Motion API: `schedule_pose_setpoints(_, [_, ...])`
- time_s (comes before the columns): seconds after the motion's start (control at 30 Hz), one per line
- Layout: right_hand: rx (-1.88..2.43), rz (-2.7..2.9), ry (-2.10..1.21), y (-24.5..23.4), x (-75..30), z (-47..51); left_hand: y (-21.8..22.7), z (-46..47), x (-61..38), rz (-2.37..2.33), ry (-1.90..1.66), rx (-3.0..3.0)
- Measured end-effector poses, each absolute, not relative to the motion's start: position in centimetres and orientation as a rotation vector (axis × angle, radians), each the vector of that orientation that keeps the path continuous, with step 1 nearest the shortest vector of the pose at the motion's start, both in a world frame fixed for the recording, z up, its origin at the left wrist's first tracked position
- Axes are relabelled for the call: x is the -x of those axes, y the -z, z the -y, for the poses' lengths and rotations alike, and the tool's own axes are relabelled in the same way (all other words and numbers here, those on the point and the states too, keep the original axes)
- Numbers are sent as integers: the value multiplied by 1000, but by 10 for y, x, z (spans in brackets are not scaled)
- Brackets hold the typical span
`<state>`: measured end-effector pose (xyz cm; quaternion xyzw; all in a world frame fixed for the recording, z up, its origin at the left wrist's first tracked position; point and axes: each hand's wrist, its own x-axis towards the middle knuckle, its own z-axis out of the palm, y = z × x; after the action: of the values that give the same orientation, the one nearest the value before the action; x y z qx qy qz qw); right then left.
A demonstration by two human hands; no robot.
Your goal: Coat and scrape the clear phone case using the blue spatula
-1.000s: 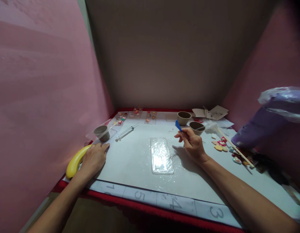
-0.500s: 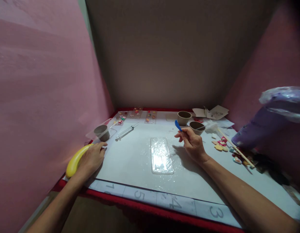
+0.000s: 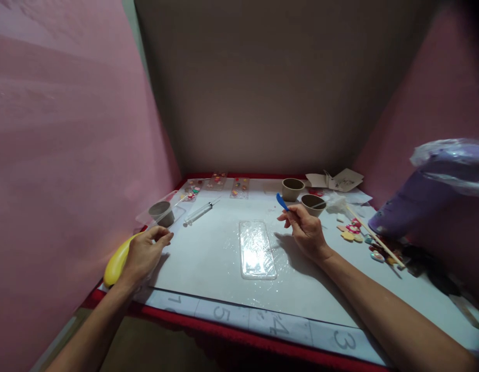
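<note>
Upright in my right hand [image 3: 307,230] is a small blue spatula [image 3: 281,201], its handle gripped between thumb and fingers. Left of that hand, a clear phone case [image 3: 257,250] lies flat on the white sheet, its surface shiny and wet-looking. My left hand [image 3: 146,253] is raised a little over the sheet's left side, thumb and fingertips drawn together. Whether anything small is between them cannot be made out. Beside and partly behind it rests a yellow banana-shaped object [image 3: 117,263]. A syringe [image 3: 201,213] lies beyond the left hand.
A grey cup [image 3: 161,213] stands at left; two more cups [image 3: 292,189] stand at back right. Decorated clear cases [image 3: 239,188] line the back. Small charms [image 3: 351,230], a wooden stick [image 3: 374,237] and a purple plastic-wrapped object [image 3: 405,196] are at right. Pink walls [image 3: 68,155] flank the table.
My left hand has lifted from the sheet near the yellow object, and its fingers have drawn together. My right hand still holds the blue spatula, nearly unmoved.
</note>
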<state>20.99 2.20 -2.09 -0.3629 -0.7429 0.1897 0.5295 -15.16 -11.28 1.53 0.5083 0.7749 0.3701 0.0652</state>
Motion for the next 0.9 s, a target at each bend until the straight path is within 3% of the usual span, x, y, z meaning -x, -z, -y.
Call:
schedule_pose_setpoints(0.17, [870,1773,-461,21,-209,-22,-27,119,157,-2814,-893,-1837])
schedule_pose_setpoints(0.37, [865,1787,-444,22,-210,-23,-30,117,164,-3088,19,-2256])
schedule_pose_setpoints(0.47, [841,1796,-421,23,-211,-25,-29,112,163,-3087,281,-2342])
schedule_pose_setpoints(0.63, [832,1821,-360,24,-212,-27,-30,104,164,-3090,394,-2385])
schedule_pose_setpoints(0.9, [825,1833,-323,23,-211,-26,-27,100,172,-3150,284,-2369])
